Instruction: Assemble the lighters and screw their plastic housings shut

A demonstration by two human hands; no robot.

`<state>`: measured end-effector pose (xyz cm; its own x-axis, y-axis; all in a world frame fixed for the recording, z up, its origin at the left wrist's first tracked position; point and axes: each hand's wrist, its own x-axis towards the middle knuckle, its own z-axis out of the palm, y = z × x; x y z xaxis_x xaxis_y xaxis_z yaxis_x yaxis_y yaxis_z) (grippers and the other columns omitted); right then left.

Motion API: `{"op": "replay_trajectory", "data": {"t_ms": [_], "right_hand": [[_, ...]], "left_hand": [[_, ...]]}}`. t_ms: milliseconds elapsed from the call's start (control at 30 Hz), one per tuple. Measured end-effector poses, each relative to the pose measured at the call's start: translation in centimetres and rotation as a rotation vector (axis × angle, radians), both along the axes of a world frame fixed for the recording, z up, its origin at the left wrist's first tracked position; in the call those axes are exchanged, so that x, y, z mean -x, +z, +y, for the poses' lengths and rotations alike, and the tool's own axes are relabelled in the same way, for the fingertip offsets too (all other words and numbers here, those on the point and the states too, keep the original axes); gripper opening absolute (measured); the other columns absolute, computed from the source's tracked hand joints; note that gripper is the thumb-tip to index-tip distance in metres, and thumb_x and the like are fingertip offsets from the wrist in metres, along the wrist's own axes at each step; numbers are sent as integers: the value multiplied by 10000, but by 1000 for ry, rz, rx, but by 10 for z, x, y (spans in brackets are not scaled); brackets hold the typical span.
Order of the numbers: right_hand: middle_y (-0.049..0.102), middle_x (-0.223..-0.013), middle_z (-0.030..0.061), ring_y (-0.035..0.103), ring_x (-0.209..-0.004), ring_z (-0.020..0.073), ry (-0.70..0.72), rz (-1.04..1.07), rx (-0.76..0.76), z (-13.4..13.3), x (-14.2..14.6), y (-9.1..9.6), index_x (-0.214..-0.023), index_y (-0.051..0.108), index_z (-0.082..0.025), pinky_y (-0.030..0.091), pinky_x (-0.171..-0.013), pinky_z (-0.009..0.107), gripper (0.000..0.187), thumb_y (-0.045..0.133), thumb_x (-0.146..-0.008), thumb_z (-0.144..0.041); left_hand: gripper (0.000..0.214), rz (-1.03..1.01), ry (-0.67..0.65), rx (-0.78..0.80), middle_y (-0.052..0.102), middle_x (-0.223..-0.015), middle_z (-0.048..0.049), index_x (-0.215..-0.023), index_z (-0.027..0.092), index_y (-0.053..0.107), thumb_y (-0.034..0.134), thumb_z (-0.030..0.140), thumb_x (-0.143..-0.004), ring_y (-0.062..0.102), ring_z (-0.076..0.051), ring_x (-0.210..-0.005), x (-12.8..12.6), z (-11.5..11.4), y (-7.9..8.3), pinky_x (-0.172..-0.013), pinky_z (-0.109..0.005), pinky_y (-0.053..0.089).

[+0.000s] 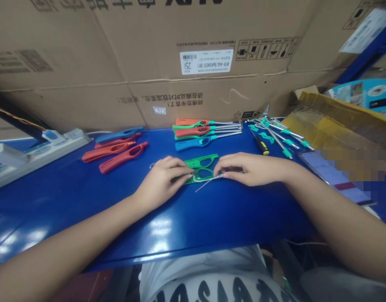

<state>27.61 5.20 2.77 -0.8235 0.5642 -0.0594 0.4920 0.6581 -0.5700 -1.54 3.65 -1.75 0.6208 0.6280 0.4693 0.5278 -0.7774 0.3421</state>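
Note:
On the blue table in front of me lie two green lighter handle halves, the farther handle half [200, 162] and the nearer handle half [205, 173], side by side with their trigger loops to the right. My left hand [164, 176] is closed in a pinch at the left part of the nearer half. My right hand [239, 167] pinches a small part at that half's right end. A thin pale tube [203, 186] slants down-left from those right fingertips, and a thin white wire [197, 179] curves between the hands. Fingers partly hide both halves.
Farther back lie assembled lighters [193, 132] with metal rods. Several red and blue handles [123, 157] are at left, near a power strip [63, 144]. At right are metal lighter rods [283, 138], a screwdriver [262, 146], a phone [337, 176] and a cardboard box [331, 121].

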Motion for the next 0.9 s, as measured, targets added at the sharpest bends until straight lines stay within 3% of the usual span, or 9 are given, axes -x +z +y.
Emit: {"op": "replay_trajectory", "data": {"t_ms": [200,333,467,600,900], "right_hand": [[696,-1150,78,636,-1024,200,-23,16,-26,5,-2,-3,-1151,696,-187,478,-913,338,274,484,-1010,-287],[713,-1130,84,653,-964,200,-98,-3,-13,6,-2,-5,-1182,681,-186,500,-836,328,271,508,-992,-272],[725,-1044,76,660,-903,184,-121,-9,-22,7,-1,-5,-1068,713,-163,500,-788,299,196,566,-953,-222],[727,-958,57,662,-879,176,-101,-18,-100,7,-1,-4,-957,742,-163,492,-797,292,146,604,-939,-205],[732,-958,27,673,-854,173,-102,-178,-305,-4,6,-1,-913,755,-201,446,-734,282,169,593,-942,-166]], "left_hand": [[183,77,15,8,740,-994,-69,-1065,194,766,626,271,-975,638,-212,-907,-1,2,-3,-797,-358,499],[185,89,1,17,744,-997,-67,-1074,189,761,620,264,-980,630,-211,-910,0,3,-3,-805,-360,497],[189,106,5,-2,741,-994,-63,-1084,194,757,617,270,-982,625,-210,-906,1,3,-3,-791,-353,482],[191,117,11,-5,740,-996,-60,-1085,200,755,608,275,-989,623,-209,-914,2,2,-3,-793,-348,475],[203,151,9,-30,734,-989,-60,-1074,193,756,587,277,-1001,622,-203,-896,-1,2,-2,-767,-345,455]]}}
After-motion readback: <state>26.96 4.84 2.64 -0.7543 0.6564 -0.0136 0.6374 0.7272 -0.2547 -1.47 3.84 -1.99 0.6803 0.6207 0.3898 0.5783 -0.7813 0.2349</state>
